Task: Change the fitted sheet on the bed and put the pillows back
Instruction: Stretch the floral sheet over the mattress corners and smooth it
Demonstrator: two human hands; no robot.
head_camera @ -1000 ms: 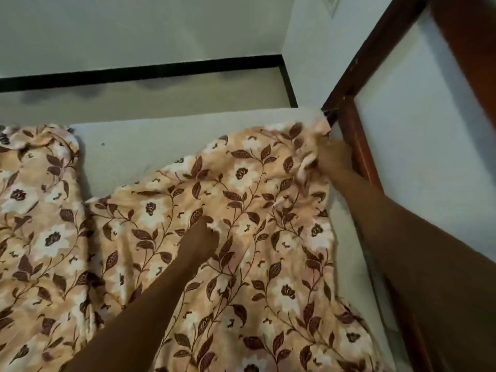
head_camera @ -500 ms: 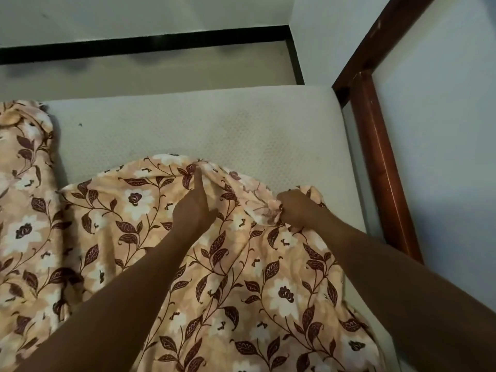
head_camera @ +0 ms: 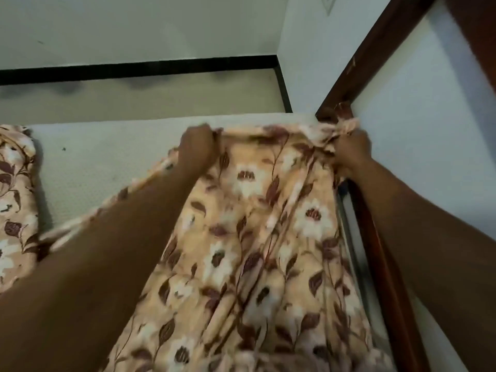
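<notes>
1. Peach cloth printed with white flowers and brown leaves, the fitted sheet [head_camera: 268, 237] lies over the right part of the mattress [head_camera: 107, 162]. It reaches from the near edge up to the far edge.
2. The left hand [head_camera: 198, 146] grips the sheet's hem at the far edge of the mattress, roughly midway along it, with the fingers curled down into the cloth.
3. The right hand [head_camera: 353, 150] is clenched on a bunched fistful of the hem at the far right corner of the mattress. It is just beside the dark wooden bed frame [head_camera: 373, 237].
4. Between the two hands the hem is pulled into a nearly straight line along the far edge. Long folds run from it toward the near edge.
5. Blur softens both hands, so the lie of single fingers cannot be told.
6. The middle-left part of the mattress is bare, pale and finely dotted. More of the same floral cloth lies heaped along its left edge.
7. The frame's rail follows the right edge of the mattress, next to a white wall.
8. Past the far edge lie a pale floor [head_camera: 134, 100] and a black skirting strip [head_camera: 134, 69].
</notes>
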